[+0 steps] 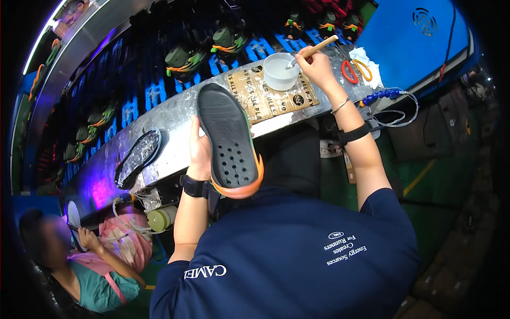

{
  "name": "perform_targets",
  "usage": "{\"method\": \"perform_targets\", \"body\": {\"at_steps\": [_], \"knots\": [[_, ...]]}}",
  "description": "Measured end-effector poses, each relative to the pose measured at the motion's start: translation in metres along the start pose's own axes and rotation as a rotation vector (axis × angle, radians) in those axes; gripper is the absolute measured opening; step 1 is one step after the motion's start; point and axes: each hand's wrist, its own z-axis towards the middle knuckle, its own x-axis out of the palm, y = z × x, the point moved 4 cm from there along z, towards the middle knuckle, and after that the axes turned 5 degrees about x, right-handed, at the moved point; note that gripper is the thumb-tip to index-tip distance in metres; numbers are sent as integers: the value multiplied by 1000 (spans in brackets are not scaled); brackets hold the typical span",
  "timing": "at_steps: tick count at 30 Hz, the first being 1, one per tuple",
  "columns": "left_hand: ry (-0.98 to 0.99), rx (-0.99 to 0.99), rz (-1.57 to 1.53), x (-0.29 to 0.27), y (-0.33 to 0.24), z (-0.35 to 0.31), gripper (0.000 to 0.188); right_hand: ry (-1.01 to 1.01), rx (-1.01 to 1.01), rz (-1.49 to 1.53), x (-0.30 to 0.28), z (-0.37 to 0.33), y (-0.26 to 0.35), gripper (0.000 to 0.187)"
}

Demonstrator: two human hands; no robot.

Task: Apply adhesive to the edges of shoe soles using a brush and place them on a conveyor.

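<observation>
My left hand (199,153) is closed on the edge of a shoe sole (226,125), black inside with an orange and green rim and a patch of round holes toward the heel. The sole is tilted up in front of my chest. Fingers of my right hand (316,68) grip a wooden-handled brush (323,44), whose lower end dips at the rim of a translucent white bowl (280,82). The bowl holds a cloudy liquid and stands on a printed cardboard sheet (295,100) on the metal bench.
Another sole (139,157) lies on the bench to the left. Red-and-orange-handled scissors (357,70) rest on white paper (370,64) at right. Dark shoes (185,59) sit on a blue rack behind the bench. A co-worker (101,266) at lower left holds a sole.
</observation>
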Motion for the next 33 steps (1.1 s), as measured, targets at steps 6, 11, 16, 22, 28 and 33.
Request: {"method": "perform_targets", "body": {"at_steps": [6, 11, 16, 22, 28, 33], "knots": [[99, -26, -37, -11, -4, -6, 52, 33, 26, -6, 7, 3, -15, 17], [171, -23, 32, -15, -22, -11, 55, 24, -13, 19, -5, -2, 17, 16], [69, 191, 510, -39, -63, -12, 52, 154, 46, 5, -5, -2, 7, 17], [150, 691, 695, 25, -107, -6, 47, 278, 158, 352, -13, -7, 38, 16], [281, 915, 1099, 82, -119, -16, 44, 438, -179, 690, -17, -49, 128, 11], [262, 882, 1291, 99, -118, -21, 43, 468, -162, 611, 0, -59, 139, 7]]}}
